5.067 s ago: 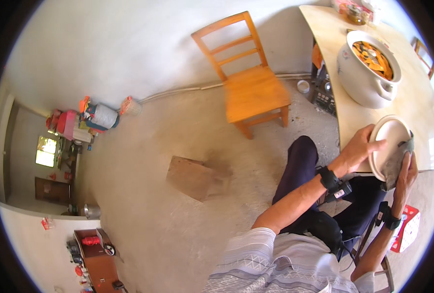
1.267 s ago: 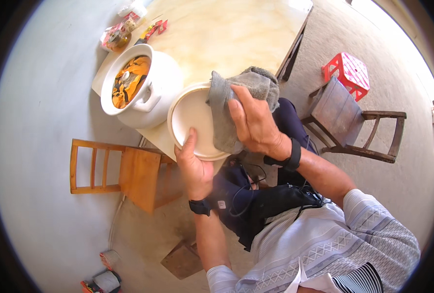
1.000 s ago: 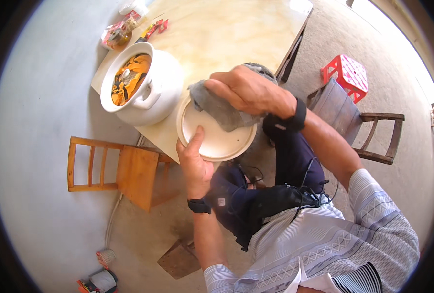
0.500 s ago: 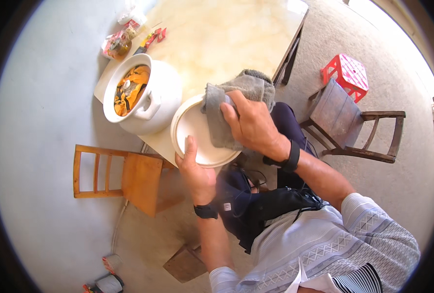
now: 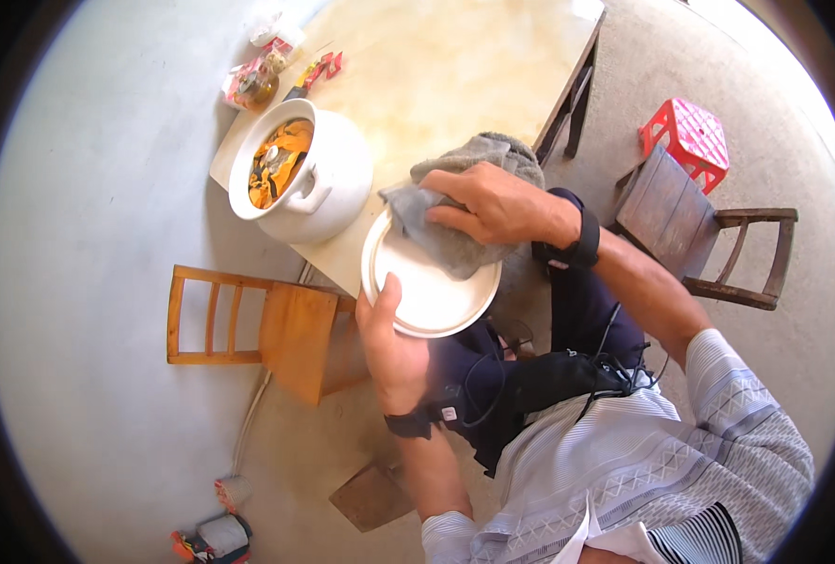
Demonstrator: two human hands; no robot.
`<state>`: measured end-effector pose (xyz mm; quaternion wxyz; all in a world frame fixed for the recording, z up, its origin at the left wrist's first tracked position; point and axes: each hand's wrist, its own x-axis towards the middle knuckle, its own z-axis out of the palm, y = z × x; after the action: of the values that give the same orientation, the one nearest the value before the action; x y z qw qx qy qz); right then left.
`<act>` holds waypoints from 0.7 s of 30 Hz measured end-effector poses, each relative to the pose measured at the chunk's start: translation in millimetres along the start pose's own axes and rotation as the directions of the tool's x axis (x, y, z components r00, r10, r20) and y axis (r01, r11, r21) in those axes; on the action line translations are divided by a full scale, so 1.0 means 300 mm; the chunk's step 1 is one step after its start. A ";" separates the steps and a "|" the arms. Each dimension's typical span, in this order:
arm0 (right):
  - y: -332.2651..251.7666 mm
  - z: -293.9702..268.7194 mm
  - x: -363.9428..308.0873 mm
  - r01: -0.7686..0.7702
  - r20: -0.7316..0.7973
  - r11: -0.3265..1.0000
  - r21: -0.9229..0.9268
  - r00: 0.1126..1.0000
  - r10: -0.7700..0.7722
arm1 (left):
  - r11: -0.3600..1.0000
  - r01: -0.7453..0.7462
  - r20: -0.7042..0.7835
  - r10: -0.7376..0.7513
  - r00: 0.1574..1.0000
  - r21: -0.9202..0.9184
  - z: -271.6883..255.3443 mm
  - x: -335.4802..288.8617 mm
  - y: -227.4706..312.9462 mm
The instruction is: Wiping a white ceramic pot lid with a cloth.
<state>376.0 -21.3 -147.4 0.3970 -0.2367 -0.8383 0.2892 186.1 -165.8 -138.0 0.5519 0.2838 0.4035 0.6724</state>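
My left hand [image 5: 392, 346] grips the edge of a round white lid [image 5: 436, 293], thumb lying over its rim and the other fingers out of sight beneath. The lid is held tilted in front of me, by the near edge of the table. With my right hand [image 5: 507, 209] I press a bunched grey cloth [image 5: 483, 155] against the lid's far right part, which the cloth covers. Beyond my left hand, a white pot [image 5: 342, 188] with a loop handle stands uncovered on the table; crumpled orange and black material [image 5: 281, 160] shows inside it.
The pale table [image 5: 417, 66] reaches away from me, with a glass jar [image 5: 256, 89] and red-and-yellow handled tools [image 5: 316, 73] beyond the pot. A wooden chair [image 5: 295, 329] stands left, a darker chair [image 5: 667, 207] and a red stool [image 5: 685, 141] right.
My right hand and the cloth have shifted right across the lid, uncovering more of its inside. The whole scene has slid rightward in the view.
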 end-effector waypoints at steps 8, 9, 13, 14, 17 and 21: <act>-0.055 0.015 0.086 0.149 -0.103 0.962 -0.227 0.979 -0.176 | 0.978 -0.209 -0.170 0.209 0.963 0.023 0.036 -0.004 -0.054; -0.063 0.014 0.084 0.107 -0.147 0.968 -0.226 0.979 -0.142 | 0.972 -0.236 -0.180 0.234 0.955 0.009 0.051 0.002 -0.053; -0.090 0.045 0.055 -0.102 -0.308 0.975 -0.199 0.951 0.036 | 0.939 -0.334 -0.195 0.343 0.919 0.079 0.122 0.005 -0.033; -0.091 0.058 0.043 -0.132 -0.343 0.978 -0.163 0.937 0.069 | 0.931 -0.354 -0.200 0.365 0.909 0.089 0.138 0.004 -0.034; -0.102 0.094 0.010 -0.210 -0.436 0.977 -0.026 0.882 0.178 | 0.908 -0.402 -0.242 0.420 0.875 0.121 0.170 0.001 -0.047; -0.124 0.134 -0.005 -0.276 -0.493 0.943 0.184 0.804 0.332 | 0.857 -0.484 -0.268 0.516 0.814 0.179 0.211 0.018 -0.066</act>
<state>338.4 -61.0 -144.1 0.5675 -0.4162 -0.6355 0.3174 247.4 -144.8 -122.6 0.2711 0.2999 0.4291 0.8077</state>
